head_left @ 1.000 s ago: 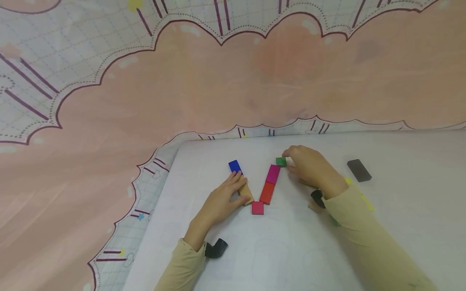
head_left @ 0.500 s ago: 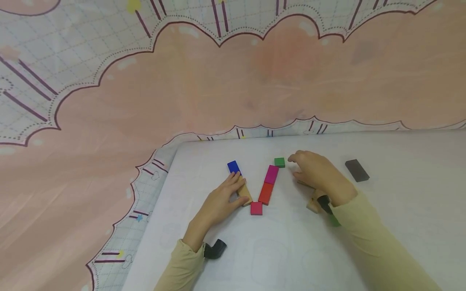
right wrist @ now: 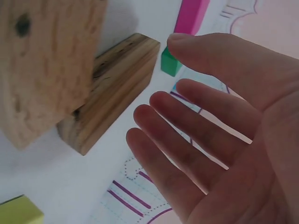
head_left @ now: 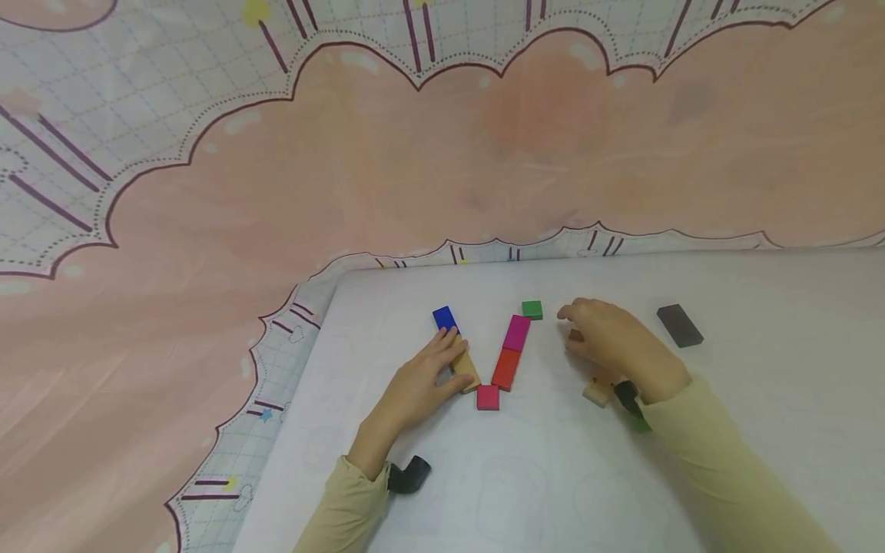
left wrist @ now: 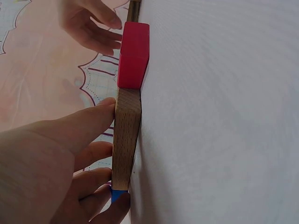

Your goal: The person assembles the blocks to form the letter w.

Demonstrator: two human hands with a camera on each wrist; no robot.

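Where the left hand [head_left: 418, 388] is rested: a blue block [head_left: 445, 316] and tan block [head_left: 465, 372] are touched by its spread fingers.
Crimson block [head_left: 488, 398]: set at the tan one's near end.
Red block [head_left: 506, 370]: laid end to end with a magenta block [head_left: 516, 333], a green block [head_left: 531, 309] at their far corner.
Right hand [head_left: 618, 342]: nothing is held; fingers are straightened near two wooden blocks [right wrist: 117, 88].
Dark block [head_left: 680, 326]: seen far right.

From the head we looked forward and down over the white tabletop [head_left: 525, 476]. Close in at the left wrist, we looked low along it, sideways, sharing the crimson block [left wrist: 134, 56] with the head view; at the right wrist, closely past the right hand [right wrist: 252, 172], sharing the green block [right wrist: 169, 64].
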